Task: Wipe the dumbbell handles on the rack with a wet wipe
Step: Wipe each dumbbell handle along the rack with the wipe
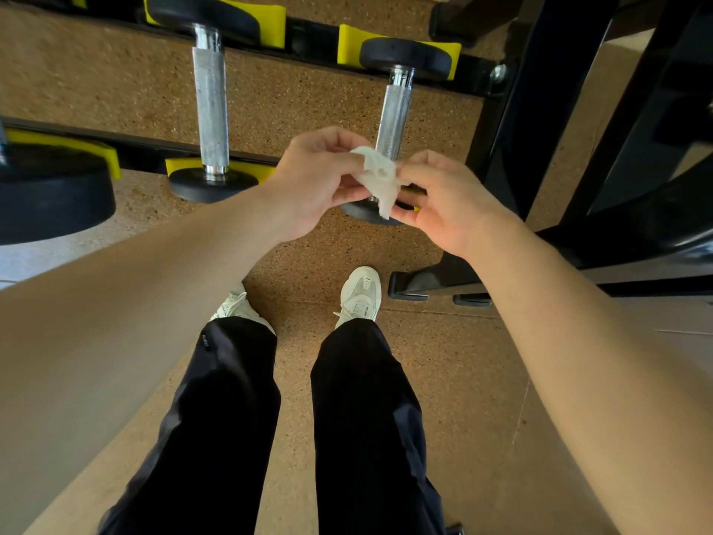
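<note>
On rack (540,90), two dumbbell handles (210,110); left hand (316,183), right hand (447,206), fingers (339,142) of both pinching one wet wipe (380,175).

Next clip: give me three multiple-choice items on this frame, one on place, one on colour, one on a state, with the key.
1. The wipe appears in front of: A. the left dumbbell handle B. the right dumbbell handle C. a shoe.
2. The rack's cradles are: A. red B. blue C. yellow.
3. The right hand: A. pinches the wipe B. grips a handle C. hangs idle.
Key: 1 B, the wipe covers that handle's near end; 2 C, yellow pads sit under the black heads; 3 A, its fingertips pinch the wipe's edge, opposite the left hand.
</note>
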The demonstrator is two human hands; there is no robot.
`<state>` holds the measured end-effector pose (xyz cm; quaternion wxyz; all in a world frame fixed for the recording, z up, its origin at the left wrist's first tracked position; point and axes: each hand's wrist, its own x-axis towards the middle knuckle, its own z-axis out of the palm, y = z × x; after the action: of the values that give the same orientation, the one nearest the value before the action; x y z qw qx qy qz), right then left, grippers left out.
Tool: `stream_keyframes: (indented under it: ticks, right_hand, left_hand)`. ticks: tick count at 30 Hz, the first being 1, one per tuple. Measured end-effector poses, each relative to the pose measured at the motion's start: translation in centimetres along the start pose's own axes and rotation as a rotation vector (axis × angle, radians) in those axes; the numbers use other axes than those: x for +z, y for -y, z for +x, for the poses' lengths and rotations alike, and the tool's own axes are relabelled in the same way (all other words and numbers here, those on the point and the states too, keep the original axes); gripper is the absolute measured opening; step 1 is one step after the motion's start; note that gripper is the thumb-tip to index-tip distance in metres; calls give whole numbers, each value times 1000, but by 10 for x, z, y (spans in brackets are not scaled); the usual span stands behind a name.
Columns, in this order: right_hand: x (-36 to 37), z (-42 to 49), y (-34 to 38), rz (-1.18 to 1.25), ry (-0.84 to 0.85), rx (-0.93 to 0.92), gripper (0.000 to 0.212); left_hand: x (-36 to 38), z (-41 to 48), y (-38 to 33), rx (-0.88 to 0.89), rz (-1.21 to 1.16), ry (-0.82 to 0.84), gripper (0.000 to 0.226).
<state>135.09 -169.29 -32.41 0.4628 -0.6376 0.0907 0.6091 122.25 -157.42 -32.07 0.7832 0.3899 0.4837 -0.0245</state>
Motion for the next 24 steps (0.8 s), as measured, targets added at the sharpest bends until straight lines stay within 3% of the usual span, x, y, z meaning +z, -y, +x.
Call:
stream_keyframes:
  ticks: [4, 6, 8, 10, 12, 14, 18, 21, 24]
  right_hand:
    - [-1, -1, 0, 58, 101, 37, 26]
    - [-2, 2, -1, 107, 27, -6, 29]
    - [-9, 9, -1, -31, -139, -97, 30]
    - [-18, 17, -6, -386, -306, -220, 28]
    - [-20, 24, -14, -749, -380, -286, 24]
    - [-17, 28, -19, -910, -361, -305, 19]
    - [-8, 28, -12, -932, -262, -268, 19]
    - [-8, 27, -7, -975, -211, -267, 20]
    - [-18, 29, -7, -1057, -265, -277, 21]
  left_hand:
    - [5, 1, -1, -29, -201, -56, 15]
    - [6, 6, 1, -20, -181, -66, 15]
    - [2, 14, 8, 65, 180, -87, 17]
    - [-2, 26, 16, 188, 750, -93, 21]
    - [-4, 37, 24, 223, 1042, -92, 27]
    - [-5, 46, 26, 173, 1077, -136, 27]
    - [-5, 60, 21, -3, 1013, -212, 24]
    - [-5, 66, 19, -42, 1023, -256, 32]
    - [3, 68, 19, -50, 1035, -184, 28]
